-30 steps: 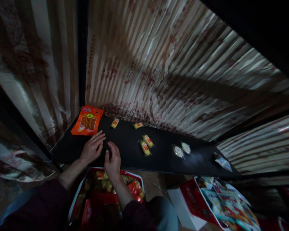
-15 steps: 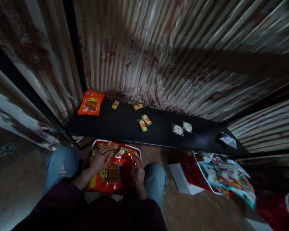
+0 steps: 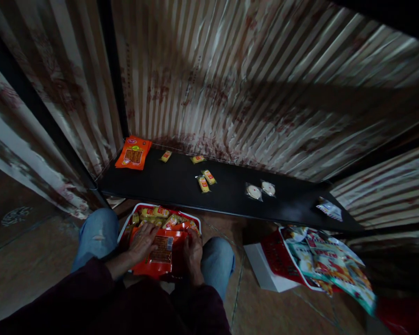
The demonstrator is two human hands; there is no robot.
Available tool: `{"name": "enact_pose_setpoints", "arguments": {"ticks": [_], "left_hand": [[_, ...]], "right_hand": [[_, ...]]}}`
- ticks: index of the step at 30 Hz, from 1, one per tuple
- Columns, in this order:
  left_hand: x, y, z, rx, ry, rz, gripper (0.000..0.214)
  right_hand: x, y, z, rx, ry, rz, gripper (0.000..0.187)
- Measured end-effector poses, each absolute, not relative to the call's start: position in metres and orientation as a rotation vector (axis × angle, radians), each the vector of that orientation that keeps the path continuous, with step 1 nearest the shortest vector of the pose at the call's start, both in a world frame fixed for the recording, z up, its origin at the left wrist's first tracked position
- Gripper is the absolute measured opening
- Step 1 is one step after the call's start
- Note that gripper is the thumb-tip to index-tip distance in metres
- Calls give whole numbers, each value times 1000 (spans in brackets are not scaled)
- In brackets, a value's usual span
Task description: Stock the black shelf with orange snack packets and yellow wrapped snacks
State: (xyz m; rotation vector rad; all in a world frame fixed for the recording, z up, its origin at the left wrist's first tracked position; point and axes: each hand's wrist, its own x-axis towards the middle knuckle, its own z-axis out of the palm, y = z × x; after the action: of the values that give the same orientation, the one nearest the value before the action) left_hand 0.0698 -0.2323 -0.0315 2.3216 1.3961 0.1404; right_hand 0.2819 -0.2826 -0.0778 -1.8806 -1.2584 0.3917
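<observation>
Two hands rest on an orange packet in the near basket

The orange packet (image 3: 164,256) lies in the near part of a red, white-rimmed basket (image 3: 199,224), between the person's knees. Its brown window and small barcode patch face up. Its far edge runs roughly left to right; dark sleeves and shadow blur the near edge, so I cannot tell which way the long axis goes.

The left hand (image 3: 145,242) lies over the packet's left part, fingers close together, slightly bent and pointing far and right, touching the upper face. The right hand (image 3: 193,253) is at the packet's right edge, fingers pointing far and curled a little. Whether either hand pinches the packet or merely rests on it, I cannot tell, as the undersides are hidden.

Small yellow packs (image 3: 160,212) fill the far part of the basket. Beyond is a black shelf (image 3: 167,188): similar orange packets (image 3: 133,153) lie at its far left, four little yellow packets (image 3: 203,184) around the left and middle, and two round white packs (image 3: 254,191) right of these. Well to the right, a second basket (image 3: 274,251) holds large bags (image 3: 324,256).
</observation>
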Motion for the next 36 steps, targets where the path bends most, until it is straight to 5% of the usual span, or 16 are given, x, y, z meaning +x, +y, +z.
{"name": "enact_pose_setpoints", "arguments": {"ticks": [9, 16, 25, 36], "left_hand": [[65, -218, -6, 2130, 1442, 94, 1], [53, -213, 16, 2063, 1295, 83, 6], [51, -176, 37, 2022, 989, 283, 13], [52, -162, 25, 1815, 986, 357, 27]], "right_hand": [[281, -283, -80, -1828, -1174, 413, 36], [275, -283, -67, -1805, -1043, 506, 41], [271, -289, -21, -1374, -578, 1217, 50], [269, -292, -12, -1306, -627, 1315, 42]]}}
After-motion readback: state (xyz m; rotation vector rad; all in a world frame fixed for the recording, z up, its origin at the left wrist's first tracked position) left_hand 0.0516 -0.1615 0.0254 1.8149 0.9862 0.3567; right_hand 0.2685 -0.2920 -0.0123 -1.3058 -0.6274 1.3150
